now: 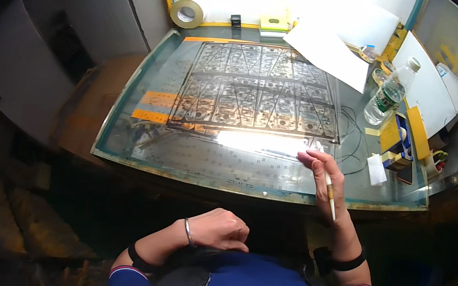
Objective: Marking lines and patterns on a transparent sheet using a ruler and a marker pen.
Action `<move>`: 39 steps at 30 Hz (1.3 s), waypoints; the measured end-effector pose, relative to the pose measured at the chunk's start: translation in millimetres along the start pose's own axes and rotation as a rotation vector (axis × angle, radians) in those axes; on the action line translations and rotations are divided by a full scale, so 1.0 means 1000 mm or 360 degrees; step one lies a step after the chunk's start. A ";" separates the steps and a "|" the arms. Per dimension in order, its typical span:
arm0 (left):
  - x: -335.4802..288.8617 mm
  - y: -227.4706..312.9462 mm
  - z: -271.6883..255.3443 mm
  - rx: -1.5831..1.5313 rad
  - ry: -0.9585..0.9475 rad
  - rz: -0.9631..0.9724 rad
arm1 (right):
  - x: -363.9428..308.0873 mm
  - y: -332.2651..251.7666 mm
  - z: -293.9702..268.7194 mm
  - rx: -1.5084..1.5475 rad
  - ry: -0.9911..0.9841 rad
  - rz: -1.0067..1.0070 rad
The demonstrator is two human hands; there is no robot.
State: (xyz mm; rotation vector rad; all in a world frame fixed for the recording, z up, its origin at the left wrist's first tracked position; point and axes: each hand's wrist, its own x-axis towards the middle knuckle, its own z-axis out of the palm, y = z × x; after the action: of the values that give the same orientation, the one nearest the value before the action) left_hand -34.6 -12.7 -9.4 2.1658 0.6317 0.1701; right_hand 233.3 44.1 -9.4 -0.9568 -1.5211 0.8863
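My right hand [328,179] is over the near right part of the glass-topped table [207,166], beside the bottom edge of a clear film. A slim pale pen-like stick [329,193] with a brownish middle rests in this hand, its tapered end pointing back toward my wrist; I cannot make out its other end. The fingers reach left, held together. Dark circuit-like patterns cover the film [259,91], which lies flat over orange strips [152,116]. My left hand [222,229] is curled in a loose fist near my body, off the table, with nothing visible in it.
A tape roll [187,14] and a yellow-green box [274,23] stand along the back. White paper [333,54] overlaps the film's far right corner. To the right are a plastic bottle [390,92], thin dark cords [355,140], a folded white tissue [376,170] and small boxes [397,160].
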 end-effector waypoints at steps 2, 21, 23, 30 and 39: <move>-0.003 0.006 -0.006 0.0098 0.0212 0.0080 | 0.002 0.002 -0.001 -0.0262 -0.0052 -0.0113; -0.015 -0.050 -0.060 0.1074 0.1225 -0.0550 | -0.001 0.003 0.002 -0.0658 -0.0457 -0.0456; -0.013 -0.052 -0.057 0.1092 0.1211 -0.0595 | -0.005 -0.008 -0.004 -0.0497 -0.0725 -0.0355; -0.013 -0.052 -0.058 0.1100 0.1194 -0.0612 | -0.010 -0.021 -0.034 0.0606 -0.0347 0.0200; -0.013 -0.053 -0.059 0.1110 0.1205 -0.0634 | 0.004 0.006 -0.027 0.0388 -0.0042 0.0449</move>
State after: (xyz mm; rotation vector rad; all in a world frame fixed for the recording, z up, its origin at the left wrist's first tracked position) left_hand -85.9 49.3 -12.2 2.5372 1.7457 0.6460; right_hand 260.7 51.7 -9.3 -0.9952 -1.2815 1.2588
